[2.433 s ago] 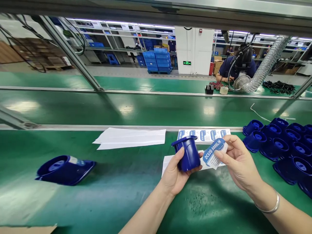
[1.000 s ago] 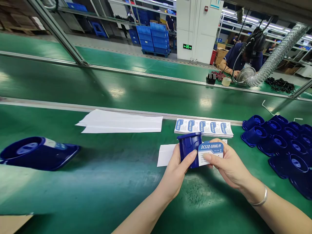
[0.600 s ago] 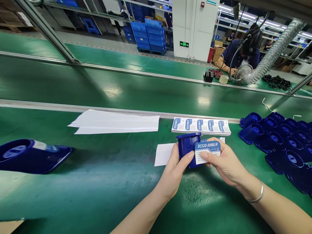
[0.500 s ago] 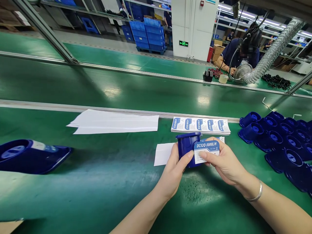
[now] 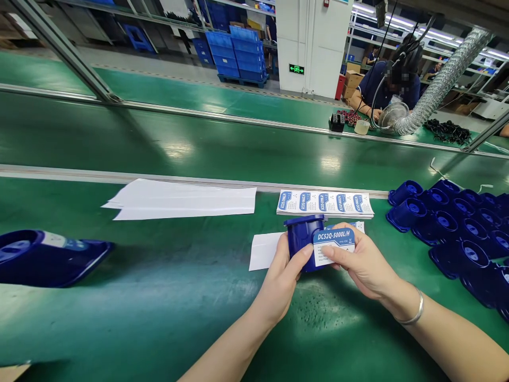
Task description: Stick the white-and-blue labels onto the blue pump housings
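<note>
My left hand (image 5: 280, 284) is closed around a dark blue plastic housing (image 5: 299, 233), its thumb across the front. Between the thumb and fingers of my right hand (image 5: 369, 268) is a blue-and-white label (image 5: 338, 240) printed DC52Q-5000L/H. The label lies against the housing's right side; whether it is stuck down there I cannot tell. Partly hidden behind my hands, a label strip with white backing paper (image 5: 263, 252) rests on the green bench. A stack of printed label sheets (image 5: 324, 202) lies just beyond.
Several blue housings (image 5: 473, 228) stand grouped at the right. Another housing (image 5: 75, 262), bearing a label, lies at the left. White paper strips (image 5: 186, 199) lie along the bench's back ledge (image 5: 79, 175). Across the green surface, a co-worker (image 5: 392, 85) sits beside a flexible duct (image 5: 445, 82).
The whole view has shifted slightly, so the bench and its contents appear a little further left. Both hands keep nearly the same pose on the housing and label.
</note>
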{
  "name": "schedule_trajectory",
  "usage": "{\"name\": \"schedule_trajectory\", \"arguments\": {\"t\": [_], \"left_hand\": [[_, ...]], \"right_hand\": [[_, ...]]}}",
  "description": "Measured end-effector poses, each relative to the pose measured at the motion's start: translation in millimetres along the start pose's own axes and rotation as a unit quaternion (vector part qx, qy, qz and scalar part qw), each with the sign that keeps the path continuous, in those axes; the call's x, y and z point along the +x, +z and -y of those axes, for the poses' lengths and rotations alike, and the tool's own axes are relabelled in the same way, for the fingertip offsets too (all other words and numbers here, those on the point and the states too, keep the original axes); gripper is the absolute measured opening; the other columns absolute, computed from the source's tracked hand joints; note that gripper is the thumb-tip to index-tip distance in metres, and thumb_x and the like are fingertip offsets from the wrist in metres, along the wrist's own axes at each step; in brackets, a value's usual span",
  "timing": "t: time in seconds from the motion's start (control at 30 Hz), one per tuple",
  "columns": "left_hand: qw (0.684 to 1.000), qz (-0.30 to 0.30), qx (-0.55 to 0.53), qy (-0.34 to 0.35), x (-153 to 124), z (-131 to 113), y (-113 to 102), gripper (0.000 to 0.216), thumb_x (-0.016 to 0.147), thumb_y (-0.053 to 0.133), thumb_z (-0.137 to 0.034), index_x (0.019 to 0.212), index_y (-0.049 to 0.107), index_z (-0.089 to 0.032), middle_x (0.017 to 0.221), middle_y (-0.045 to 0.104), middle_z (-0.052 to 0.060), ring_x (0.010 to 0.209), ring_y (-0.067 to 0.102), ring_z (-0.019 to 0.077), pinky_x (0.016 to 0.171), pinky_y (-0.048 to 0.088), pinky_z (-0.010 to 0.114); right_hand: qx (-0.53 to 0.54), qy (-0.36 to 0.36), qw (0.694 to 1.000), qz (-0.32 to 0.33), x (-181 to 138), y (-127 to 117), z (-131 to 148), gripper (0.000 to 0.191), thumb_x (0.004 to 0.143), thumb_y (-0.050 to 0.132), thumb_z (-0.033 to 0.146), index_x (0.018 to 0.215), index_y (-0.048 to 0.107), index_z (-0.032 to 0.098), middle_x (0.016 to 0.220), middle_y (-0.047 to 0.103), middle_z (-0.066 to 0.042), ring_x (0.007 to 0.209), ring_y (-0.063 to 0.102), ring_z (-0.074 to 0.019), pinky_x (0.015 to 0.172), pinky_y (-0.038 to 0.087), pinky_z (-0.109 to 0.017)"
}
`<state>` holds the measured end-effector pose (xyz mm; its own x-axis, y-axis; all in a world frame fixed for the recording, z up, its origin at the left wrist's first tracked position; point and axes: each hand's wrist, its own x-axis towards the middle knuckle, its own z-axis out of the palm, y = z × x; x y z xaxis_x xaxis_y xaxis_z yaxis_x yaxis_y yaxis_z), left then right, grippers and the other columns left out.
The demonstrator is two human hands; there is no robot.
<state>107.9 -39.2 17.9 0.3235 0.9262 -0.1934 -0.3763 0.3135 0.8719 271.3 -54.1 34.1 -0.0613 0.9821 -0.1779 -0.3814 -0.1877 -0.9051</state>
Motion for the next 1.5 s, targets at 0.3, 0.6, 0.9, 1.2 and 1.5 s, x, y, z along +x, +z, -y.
{"name": "schedule_trajectory", "arguments": {"t": [0.3, 0.6, 0.9, 1.2, 1.5], "left_hand": [[1.000, -0.018, -0.011, -0.019, -0.5, -1.3, 2.0, 0.055, 0.081, 0.075, -0.050, 0.126, 0.058, -0.025, 0.129, 0.065, 0.007, 0.128, 0.053, 0.0335, 0.106, 0.044, 0.046], [1.000, -0.020, -0.011, -0.020, 0.0, -1.8, 4.2, 0.050, 0.083, 0.072, -0.049, 0.125, 0.060, -0.025, 0.127, 0.066, 0.007, 0.123, 0.056, 0.0321, 0.103, 0.044, 0.044], [1.000, -0.019, -0.015, -0.020, -0.8, -1.5, 3.5, 0.050, 0.084, 0.072, -0.049, 0.127, 0.057, -0.026, 0.129, 0.065, 0.007, 0.125, 0.054, 0.0315, 0.102, 0.045, 0.043], [0.999, -0.037, -0.022, -0.017, -1.7, -1.2, 5.8, 0.050, 0.083, 0.073, -0.047, 0.125, 0.059, -0.026, 0.128, 0.066, 0.006, 0.126, 0.054, 0.0321, 0.102, 0.046, 0.043], [0.998, -0.054, -0.016, -0.006, -1.9, 0.2, 7.7, 0.051, 0.081, 0.074, -0.047, 0.125, 0.061, -0.025, 0.125, 0.067, 0.006, 0.123, 0.057, 0.0316, 0.101, 0.048, 0.043]], "right_hand": [[-0.004, 0.001, 1.000, 0.002, 2.1, -0.7, -0.9, 0.040, 0.067, 0.094, 0.032, 0.090, 0.064, 0.018, 0.075, 0.062, 0.002, 0.063, 0.051, -0.0100, 0.055, 0.041, -0.023], [-0.014, 0.003, 1.000, 0.004, 1.8, -1.6, -1.0, 0.041, 0.068, 0.093, 0.033, 0.091, 0.064, 0.019, 0.076, 0.061, 0.002, 0.065, 0.051, -0.0113, 0.056, 0.041, -0.024], [-0.017, -0.003, 1.000, 0.008, 1.4, -1.7, -0.7, 0.040, 0.069, 0.093, 0.034, 0.091, 0.063, 0.019, 0.076, 0.061, 0.002, 0.064, 0.051, -0.0109, 0.056, 0.040, -0.024], [-0.027, -0.011, 1.000, 0.012, 2.3, -2.5, -4.0, 0.041, 0.070, 0.092, 0.036, 0.093, 0.062, 0.020, 0.075, 0.061, 0.003, 0.062, 0.050, -0.0108, 0.056, 0.039, -0.025], [-0.026, -0.016, 0.999, 0.009, 1.8, -1.2, -5.2, 0.044, 0.069, 0.092, 0.037, 0.094, 0.060, 0.020, 0.076, 0.060, 0.003, 0.062, 0.049, -0.0108, 0.056, 0.039, -0.025]]}}
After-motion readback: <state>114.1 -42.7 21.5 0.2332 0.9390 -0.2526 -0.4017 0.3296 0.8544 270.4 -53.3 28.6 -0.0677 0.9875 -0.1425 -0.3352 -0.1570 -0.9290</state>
